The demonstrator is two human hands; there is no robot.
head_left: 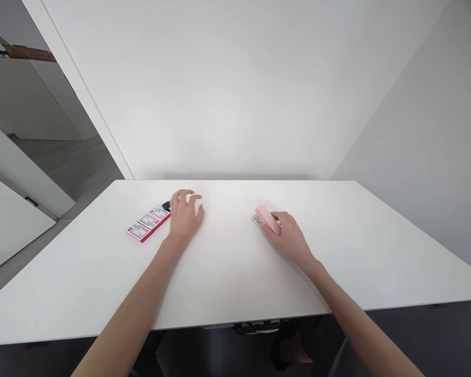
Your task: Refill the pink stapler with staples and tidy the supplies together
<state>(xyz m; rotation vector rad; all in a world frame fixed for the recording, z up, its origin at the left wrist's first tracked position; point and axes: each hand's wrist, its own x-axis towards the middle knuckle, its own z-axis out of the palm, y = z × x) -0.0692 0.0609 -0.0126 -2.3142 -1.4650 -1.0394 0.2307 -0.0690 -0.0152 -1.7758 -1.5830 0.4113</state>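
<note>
On the right half of the white table (pixel 227 262), my right hand (pixel 290 235) is closed around a smooth pink bar-shaped object (pixel 267 218), thumb on the near side and fingers on the far side. Partly under the pink object lies a flat cream-coloured piece (pixel 256 220) with a dark print; whether the two are joined, I cannot tell. My left hand (pixel 183 215) is to the left with its curved fingers apart and nothing in them. Beside it lies a flat white-and-red printed packet (pixel 147 224). A small black object (pixel 166 206) shows between packet and hand, partly hidden.
A plain white wall (pixel 227 94) rises behind the table's far edge, and a grey wall (pixel 427 146) stands at the right. Through an opening at the left, a grey floor (pixel 70 162) is visible. Below the near edge, a foot (pixel 294 351) shows in the dark area.
</note>
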